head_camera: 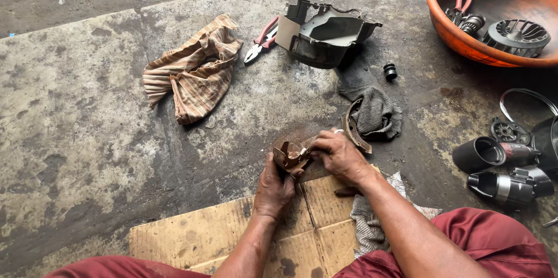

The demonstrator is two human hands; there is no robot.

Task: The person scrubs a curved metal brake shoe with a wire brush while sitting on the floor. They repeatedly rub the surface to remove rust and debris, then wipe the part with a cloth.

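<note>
Brown sandpaper (289,156) is gripped in the closed left hand (274,188); the right hand (337,156) pinches its edge above cardboard (203,234) on the floor.

stained concrete floor (87,138), cracked slabs, flat daylight

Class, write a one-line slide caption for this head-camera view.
Left hand and right hand grip a small rusty brown part over cardboard on stained concrete floor.
</note>
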